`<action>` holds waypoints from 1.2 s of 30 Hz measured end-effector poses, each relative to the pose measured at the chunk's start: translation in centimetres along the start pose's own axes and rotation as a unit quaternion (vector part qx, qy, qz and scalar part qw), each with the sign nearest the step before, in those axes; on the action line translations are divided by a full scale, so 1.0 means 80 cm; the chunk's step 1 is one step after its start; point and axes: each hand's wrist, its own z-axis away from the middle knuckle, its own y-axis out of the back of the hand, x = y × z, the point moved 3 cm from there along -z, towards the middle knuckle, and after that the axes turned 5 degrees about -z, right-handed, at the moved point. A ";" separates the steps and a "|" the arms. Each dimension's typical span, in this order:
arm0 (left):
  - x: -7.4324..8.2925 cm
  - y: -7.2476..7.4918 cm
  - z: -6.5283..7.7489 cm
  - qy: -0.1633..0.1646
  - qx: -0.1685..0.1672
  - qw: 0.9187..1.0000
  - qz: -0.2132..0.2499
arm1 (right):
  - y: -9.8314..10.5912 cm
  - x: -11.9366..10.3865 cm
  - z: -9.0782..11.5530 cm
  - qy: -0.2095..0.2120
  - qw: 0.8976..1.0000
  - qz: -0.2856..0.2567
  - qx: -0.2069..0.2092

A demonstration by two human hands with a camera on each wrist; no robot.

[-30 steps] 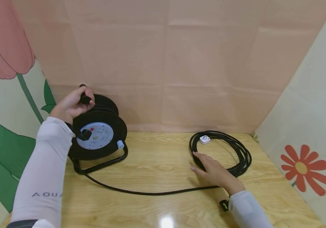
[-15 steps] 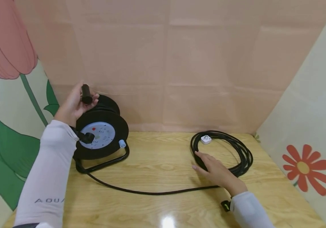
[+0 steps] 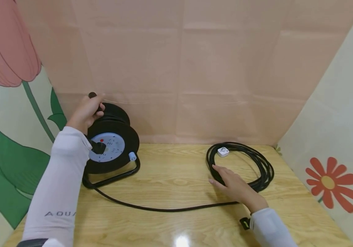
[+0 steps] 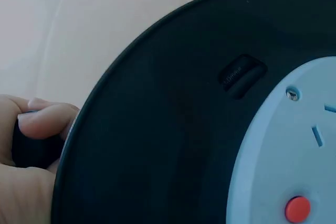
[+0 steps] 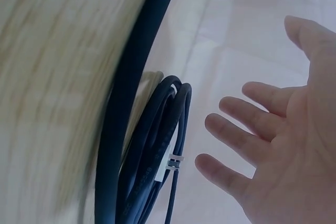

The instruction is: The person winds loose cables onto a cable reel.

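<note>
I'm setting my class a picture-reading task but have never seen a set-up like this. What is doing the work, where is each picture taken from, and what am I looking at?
No machine is at work: these are a person's bare hands, the left hand and the right hand. The wide picture comes from head height, looking forward and down. The two close-ups are taken from the wrists, each showing that hand's work.

On the wooden table stands a black cable reel with a pale blue socket panel. To its right lies a coil of black cable, with a white plug at its far side. A single length of cable runs rightward from the reel.

The left hand grips a black handle at the reel; the right is open by the coil, holding nothing.
</note>
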 end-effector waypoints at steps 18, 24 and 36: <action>0.003 0.028 -0.009 0.006 -0.119 0.993 -0.020 | -0.007 0.007 0.008 -0.009 1.000 -0.006 0.009; 0.006 0.030 -0.005 0.005 -0.170 0.985 -0.026 | -0.007 0.006 0.004 -0.002 1.000 -0.016 0.012; 0.001 0.034 0.002 0.007 -0.220 0.975 -0.027 | -0.007 0.003 0.006 -0.007 1.000 -0.019 0.010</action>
